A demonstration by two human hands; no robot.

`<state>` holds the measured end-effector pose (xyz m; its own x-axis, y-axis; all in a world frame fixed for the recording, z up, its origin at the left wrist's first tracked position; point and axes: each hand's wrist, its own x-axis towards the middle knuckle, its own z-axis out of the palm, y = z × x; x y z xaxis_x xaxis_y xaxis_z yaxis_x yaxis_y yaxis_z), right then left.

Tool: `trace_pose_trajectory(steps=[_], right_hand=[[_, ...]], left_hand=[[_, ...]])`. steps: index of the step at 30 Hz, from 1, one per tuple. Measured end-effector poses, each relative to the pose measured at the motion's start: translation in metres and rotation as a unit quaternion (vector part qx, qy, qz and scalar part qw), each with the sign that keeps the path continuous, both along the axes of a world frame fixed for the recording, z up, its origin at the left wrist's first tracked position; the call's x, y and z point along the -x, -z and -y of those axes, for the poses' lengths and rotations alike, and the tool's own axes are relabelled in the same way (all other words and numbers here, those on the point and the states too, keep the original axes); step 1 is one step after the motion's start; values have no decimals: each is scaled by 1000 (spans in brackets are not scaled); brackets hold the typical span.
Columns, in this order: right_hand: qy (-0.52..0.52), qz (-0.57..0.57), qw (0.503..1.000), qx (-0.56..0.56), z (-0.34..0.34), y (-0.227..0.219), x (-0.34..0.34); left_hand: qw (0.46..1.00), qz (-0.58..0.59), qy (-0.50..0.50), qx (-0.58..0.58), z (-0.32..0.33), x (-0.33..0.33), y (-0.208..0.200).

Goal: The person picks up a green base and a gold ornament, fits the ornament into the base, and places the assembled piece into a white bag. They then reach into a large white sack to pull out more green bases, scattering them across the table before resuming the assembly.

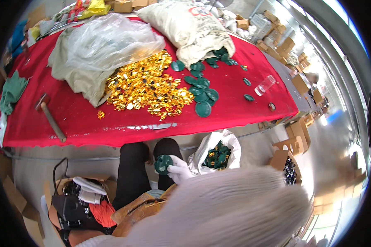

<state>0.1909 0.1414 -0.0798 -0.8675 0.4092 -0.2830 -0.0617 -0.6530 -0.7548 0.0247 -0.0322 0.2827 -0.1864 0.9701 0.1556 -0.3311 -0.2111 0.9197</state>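
My right hand point(180, 169), in a white glove, is closed on the edge of a dark green round disc point(163, 164) in front of my knees. Markings or a fitting on the disc are too small to make out. Just right of that hand, a white sack point(234, 149) stands open on the floor, with green discs and gold bits point(218, 156) inside. On the red-covered table ahead lie a heap of shiny gold pieces point(146, 86) and several loose green discs point(203, 109). My left hand does not show.
A hammer point(51, 119) and green cloth point(13, 92) lie at the table's left. A big white sack point(189, 29) spills discs; a clear plastic bag point(111, 41) lies beside it. A clear cup point(265, 85) lies at right. Boxes point(299, 133) stand beyond; a filled carton point(55, 218) is lower left.
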Motion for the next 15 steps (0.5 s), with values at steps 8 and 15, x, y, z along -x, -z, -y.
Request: trace_pose_trajectory(steps=[8, 15], right_hand=[[16, -73, 997, 18, 21, -66, 7], [12, 25, 998, -56, 23, -67, 2]], left_hand=[[989, -64, -92, -98, 37, 9, 7], [959, -145, -103, -223, 47, 13, -3]])
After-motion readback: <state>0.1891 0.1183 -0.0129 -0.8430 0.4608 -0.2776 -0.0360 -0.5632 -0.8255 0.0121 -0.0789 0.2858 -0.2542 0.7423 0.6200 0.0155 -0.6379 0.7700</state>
